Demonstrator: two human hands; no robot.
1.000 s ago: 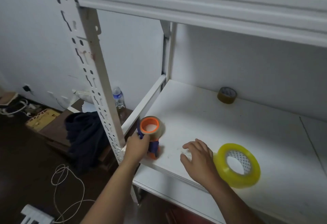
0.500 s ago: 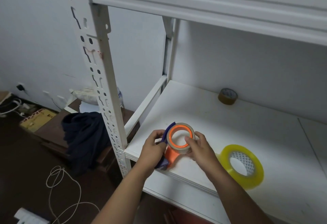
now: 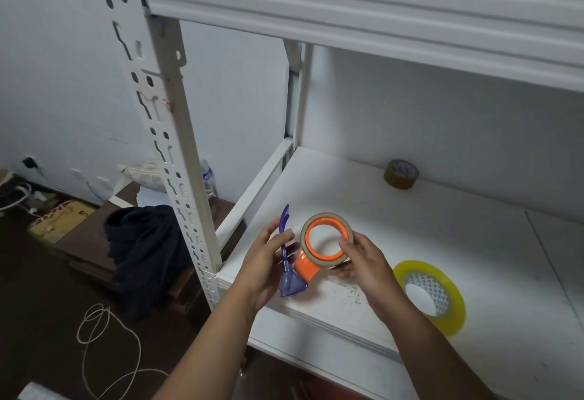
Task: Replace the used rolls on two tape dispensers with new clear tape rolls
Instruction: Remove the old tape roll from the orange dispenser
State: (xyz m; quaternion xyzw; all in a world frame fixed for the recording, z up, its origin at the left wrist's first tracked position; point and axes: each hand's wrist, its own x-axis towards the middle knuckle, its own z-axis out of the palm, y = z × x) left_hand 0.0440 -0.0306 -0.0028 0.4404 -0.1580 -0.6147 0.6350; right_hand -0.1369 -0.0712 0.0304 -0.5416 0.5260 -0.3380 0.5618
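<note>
The right hand [image 3: 368,262] pinches the used roll [image 3: 327,240]: the thumb lies on the roll's right rim and the curled fingers wrap beneath its lower edge. The roll is nearly spent, a thin tan band around the orange hub of the tape dispenser [image 3: 305,265]. It faces the camera, held just above the front left corner of the shelf [image 3: 395,232].

The left hand [image 3: 267,260] grips the dispenser from the 9 o'clock side. Its thumb and forefinger close on the blue blade arm [image 3: 285,235], which stands upright just left of the roll. The orange handle runs down toward 7 o'clock and ends in a blue flared end [image 3: 292,284] against the left palm.

The new clear tape roll [image 3: 431,295], yellowish with a white patterned core, lies flat on the shelf at 4 o'clock from the hands, just beside the right wrist. A small brown tape roll [image 3: 401,174] sits at 1 o'clock, well apart, near the back wall.

At 9 o'clock stands the perforated white upright [image 3: 172,146] of the rack. Beyond it are a dark cloth [image 3: 145,241], a water bottle [image 3: 208,178], and a white cord [image 3: 101,330] looped on the floor.
</note>
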